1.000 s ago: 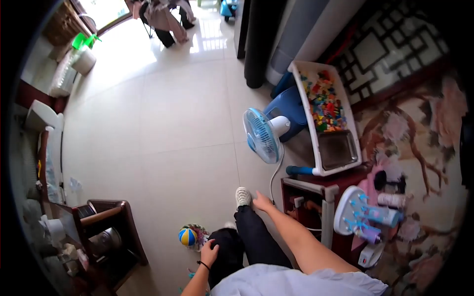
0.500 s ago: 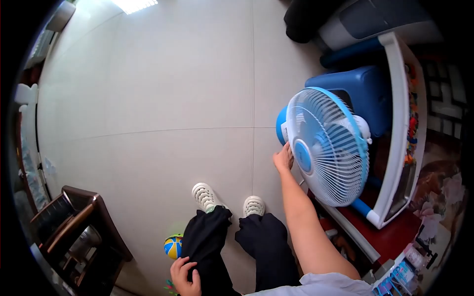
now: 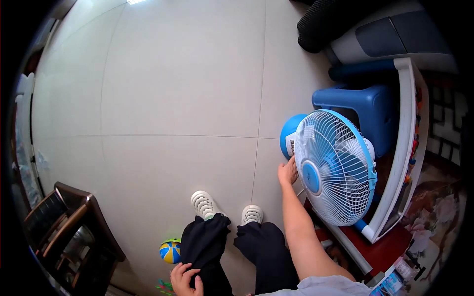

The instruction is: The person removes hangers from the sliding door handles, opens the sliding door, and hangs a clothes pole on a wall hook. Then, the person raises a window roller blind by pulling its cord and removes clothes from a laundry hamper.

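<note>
Pale floor tiles (image 3: 182, 74), glossy and jointed with thin lines, spreading out ahead of the fingers of both hands. Far off to the left of the left hand (image 3: 184, 282), a dark wooden rack (image 3: 91, 217); just ahead of the same fingers, a blue-and-yellow ball (image 3: 171, 252) on the floor.

Stretched forward with the right hand (image 3: 287, 173) to the blue-and-white fan (image 3: 340, 172), standing immediately ahead and to the right of those fingers. Right fingertips at the lower edge of the control panel (image 3: 291, 144), partly tucked behind the front grille. Impossible to tell whether pressing, pinching or merely resting close; spread of those fingers likewise hidden.

Left fingers loosely curled and a little apart, thumb clear of them, beside the black trousers (image 3: 205, 246), with nothing visible in the grasp.

Farther past the right fingers, behind the fan, a blue stool (image 3: 343, 100) and, to its right, a white-framed table (image 3: 408, 93).

By judgement, reach to the panel complete or nearly so. No pressed button clearly visible, hence anything past the reach unconfirmed. Pale blades faintly visible through the grille; turning or motionless, impossible to say. Fan upright on the blue base, apparently not lifted.
</note>
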